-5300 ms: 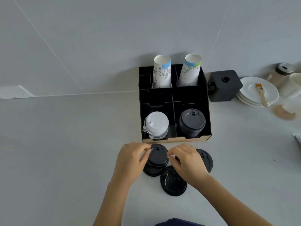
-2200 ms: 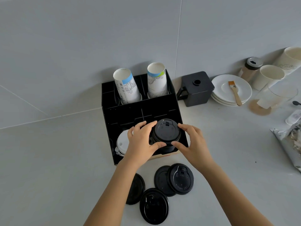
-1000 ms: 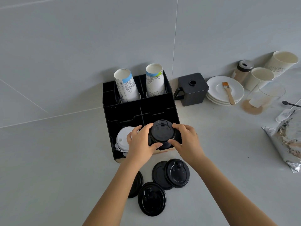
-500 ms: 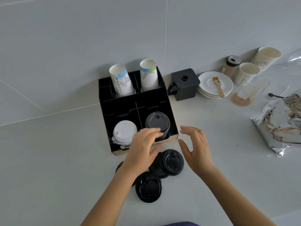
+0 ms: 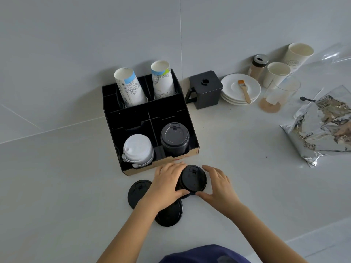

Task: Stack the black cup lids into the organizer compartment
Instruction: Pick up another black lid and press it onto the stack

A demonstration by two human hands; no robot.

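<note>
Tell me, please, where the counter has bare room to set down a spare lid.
Bare counter lies left of the organizer and between it and the foil bag. It is crowded in front, where both hands, left and right, gather loose black lids, and around the plates.

We have open desk [image 5: 57,186] at nine o'clock and again at three o'clock, as far as the foil bag [image 5: 321,126]. At twelve o'clock the organizer [image 5: 152,118] blocks the way just past our hands: our left hand [image 5: 167,185] and right hand [image 5: 218,185] sit close against its front lip. Its front right compartment is filled high by a stack of black lids [image 5: 174,139], and the front left by white lids [image 5: 138,149]; the middle compartments behind stand free. Two paper cup stacks [image 5: 131,88] rise at the back. Loose black lids [image 5: 137,190] lie at seven o'clock. At two o'clock, a black box [image 5: 206,90], plates [image 5: 240,90] and cups [image 5: 278,73] crowd the wall.
</note>
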